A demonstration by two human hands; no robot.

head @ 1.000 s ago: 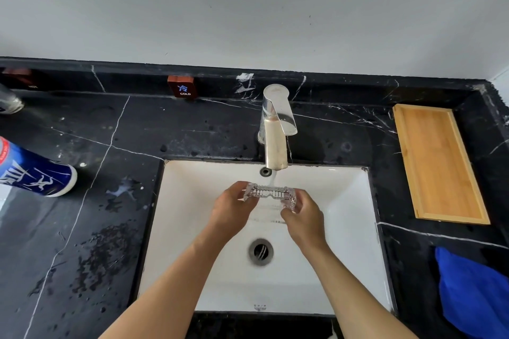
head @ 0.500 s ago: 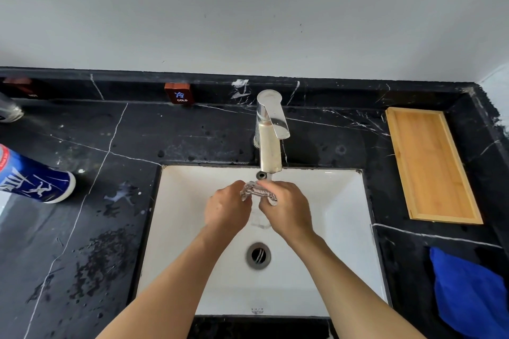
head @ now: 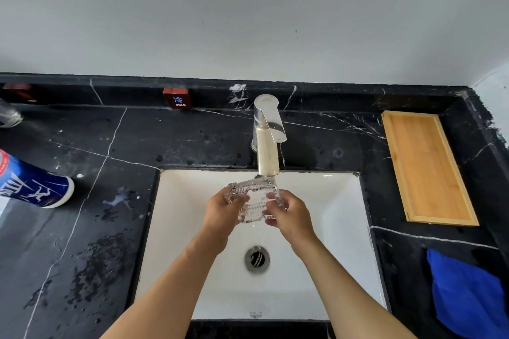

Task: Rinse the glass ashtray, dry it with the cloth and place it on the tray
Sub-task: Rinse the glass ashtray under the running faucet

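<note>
You hold the ashtray (head: 254,202) over the sink (head: 341,217), just under the tap (head: 267,143), tilted so its hollow faces you. Your left hand (head: 221,213) pinches its left edge and your right hand (head: 289,213) its right edge. Wet ribbed glass is likely slippery; loosen either grip and it could drop and chip against the basin. The sink holds nothing else, and the tray (head: 427,168) far right lies bare, with the cloth (head: 468,297) near right.

Glass ashtray (head: 254,201) (both hands) under faucet (head: 266,143)
</note>
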